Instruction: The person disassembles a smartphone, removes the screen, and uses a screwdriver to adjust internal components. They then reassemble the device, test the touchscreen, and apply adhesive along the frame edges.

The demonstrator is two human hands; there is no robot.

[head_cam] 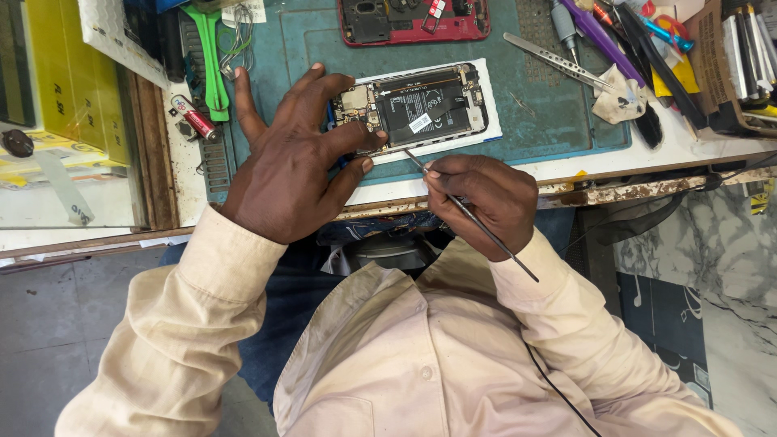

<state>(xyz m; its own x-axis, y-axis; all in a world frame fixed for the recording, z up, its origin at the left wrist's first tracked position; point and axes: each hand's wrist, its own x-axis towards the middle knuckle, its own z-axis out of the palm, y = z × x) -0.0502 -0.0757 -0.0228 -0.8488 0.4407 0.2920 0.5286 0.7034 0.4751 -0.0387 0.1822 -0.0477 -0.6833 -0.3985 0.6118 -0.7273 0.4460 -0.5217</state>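
Head view, and we're looking straight down at a repair bench. The opened phone (421, 105) lies back-up with its cover off, battery and circuit board showing, on a white sheet (489, 121) at the near edge of a teal work mat (550, 121). Our left hand (295, 158) rests flat over the phone's left end, fingers spread wide, with the thumb and a fingertip pressing on the near edge by the board. Our right hand (481, 198) is curled in a pencil grip around a thin metal probe (469, 214); its tip touches the white sheet just at the phone's lower edge, and the handle runs back down over the cream sleeve.

Further up the mat we see a second phone in a red frame (413, 20), also open, well apart from the one in hand. To its right lie metal tweezers (558, 61) on the mat, and beside them a crumpled cloth (619, 97). A heap of tools (647, 40) crowds the top right corner. On the left, green plastic pry tools (212, 57) lie by the mat's edge, and a small red cylinder (198, 121) sits just below them.
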